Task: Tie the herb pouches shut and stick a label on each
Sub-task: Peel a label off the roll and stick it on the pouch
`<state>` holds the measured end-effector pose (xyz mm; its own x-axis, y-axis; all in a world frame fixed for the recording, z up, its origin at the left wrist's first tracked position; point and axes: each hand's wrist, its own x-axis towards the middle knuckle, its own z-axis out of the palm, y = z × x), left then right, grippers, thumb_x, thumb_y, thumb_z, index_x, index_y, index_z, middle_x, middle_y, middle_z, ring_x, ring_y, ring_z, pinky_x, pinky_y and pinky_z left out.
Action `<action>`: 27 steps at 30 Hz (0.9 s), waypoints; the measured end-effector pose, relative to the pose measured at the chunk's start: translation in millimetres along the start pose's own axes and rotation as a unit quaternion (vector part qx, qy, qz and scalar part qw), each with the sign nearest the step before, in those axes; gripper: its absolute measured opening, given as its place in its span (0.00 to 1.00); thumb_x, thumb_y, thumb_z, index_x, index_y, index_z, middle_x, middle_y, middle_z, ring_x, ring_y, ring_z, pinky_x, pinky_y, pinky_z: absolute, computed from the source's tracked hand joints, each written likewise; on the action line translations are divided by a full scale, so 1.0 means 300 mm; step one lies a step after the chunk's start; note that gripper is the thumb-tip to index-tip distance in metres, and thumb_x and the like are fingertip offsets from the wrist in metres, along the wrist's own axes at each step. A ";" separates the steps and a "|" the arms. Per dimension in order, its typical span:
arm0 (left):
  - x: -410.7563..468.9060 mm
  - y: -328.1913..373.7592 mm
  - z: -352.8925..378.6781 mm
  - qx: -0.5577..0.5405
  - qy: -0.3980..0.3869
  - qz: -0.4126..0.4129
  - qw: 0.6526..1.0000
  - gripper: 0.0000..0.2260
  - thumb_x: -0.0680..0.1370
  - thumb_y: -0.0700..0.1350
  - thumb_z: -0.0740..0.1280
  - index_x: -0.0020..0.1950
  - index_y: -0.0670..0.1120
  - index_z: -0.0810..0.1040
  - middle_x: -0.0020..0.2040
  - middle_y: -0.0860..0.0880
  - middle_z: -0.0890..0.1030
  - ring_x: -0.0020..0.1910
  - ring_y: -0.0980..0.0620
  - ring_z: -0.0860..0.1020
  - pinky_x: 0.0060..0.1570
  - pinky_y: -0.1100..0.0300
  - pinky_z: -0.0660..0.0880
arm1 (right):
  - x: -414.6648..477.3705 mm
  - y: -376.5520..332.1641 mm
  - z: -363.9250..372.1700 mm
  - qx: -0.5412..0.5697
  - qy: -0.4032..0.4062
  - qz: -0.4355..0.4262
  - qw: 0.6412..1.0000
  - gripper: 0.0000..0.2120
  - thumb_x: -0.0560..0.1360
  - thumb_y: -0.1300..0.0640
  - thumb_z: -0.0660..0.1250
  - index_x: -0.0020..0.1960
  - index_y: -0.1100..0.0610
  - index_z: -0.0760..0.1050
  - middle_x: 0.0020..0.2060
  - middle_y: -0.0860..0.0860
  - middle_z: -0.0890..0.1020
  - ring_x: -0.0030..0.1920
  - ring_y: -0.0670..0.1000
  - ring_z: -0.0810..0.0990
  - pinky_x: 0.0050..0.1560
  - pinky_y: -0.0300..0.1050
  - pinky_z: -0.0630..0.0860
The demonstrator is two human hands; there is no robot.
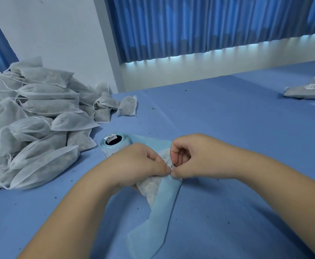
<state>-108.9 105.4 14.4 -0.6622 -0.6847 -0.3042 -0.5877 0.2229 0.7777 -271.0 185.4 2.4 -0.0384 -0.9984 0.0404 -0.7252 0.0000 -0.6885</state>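
The left hand [139, 163] grip clamps a pouch [150, 186], the right hand [192, 156] pinches a label [172, 166], backing strip [162, 210] draped across the pouch.

Both my forearms come in from the bottom edge, bare, and converge at the middle. My left hand [139, 163] lies knuckles up, fingers curled down round the pouch [150, 187], thumb stretched toward the right. My right hand [190, 156] is curled like a loose fist, thumb and forefinger pinching the label [172, 166]. The fingertips of both hands meet there, wrists bent slightly inward
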 end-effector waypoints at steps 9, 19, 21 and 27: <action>-0.014 0.002 -0.011 0.011 0.000 0.045 0.999 0.05 0.73 0.41 0.73 0.42 0.50 0.87 0.43 0.46 0.86 0.41 0.58 0.80 0.46 0.61 0.76 | 0.007 0.001 -0.011 -0.005 0.014 0.002 1.000 0.05 0.66 0.52 0.76 0.39 0.51 0.80 0.33 0.44 0.83 0.34 0.45 0.82 0.36 0.36 0.76; -0.012 0.006 0.001 0.052 0.047 0.050 0.996 0.08 0.72 0.42 0.72 0.37 0.54 0.86 0.42 0.49 0.85 0.38 0.58 0.80 0.47 0.58 0.79 | 0.007 0.005 -0.025 0.081 -0.009 0.024 0.996 0.01 0.70 0.59 0.74 0.40 0.55 0.83 0.33 0.48 0.85 0.34 0.45 0.83 0.37 0.34 0.78; -0.011 0.007 0.005 0.053 0.047 0.043 0.997 0.09 0.72 0.41 0.71 0.37 0.54 0.86 0.40 0.50 0.85 0.36 0.59 0.80 0.43 0.62 0.79 | 0.008 0.008 -0.023 0.069 -0.006 0.028 0.997 0.02 0.70 0.60 0.74 0.39 0.55 0.83 0.34 0.49 0.85 0.36 0.48 0.84 0.39 0.37 0.80; -0.005 0.006 0.019 0.056 0.048 0.044 0.996 0.10 0.72 0.41 0.70 0.39 0.57 0.86 0.39 0.54 0.85 0.37 0.60 0.81 0.46 0.60 0.80 | 0.012 0.011 -0.012 0.014 0.014 0.030 0.999 0.02 0.67 0.57 0.74 0.38 0.52 0.82 0.32 0.48 0.84 0.37 0.49 0.84 0.41 0.42 0.79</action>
<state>-111.6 110.6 13.1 -0.6693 -0.7209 -0.1799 -0.5810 0.3569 0.7315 -275.9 182.1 2.8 -0.1011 -0.9947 0.0181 -0.7010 0.0583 -0.7108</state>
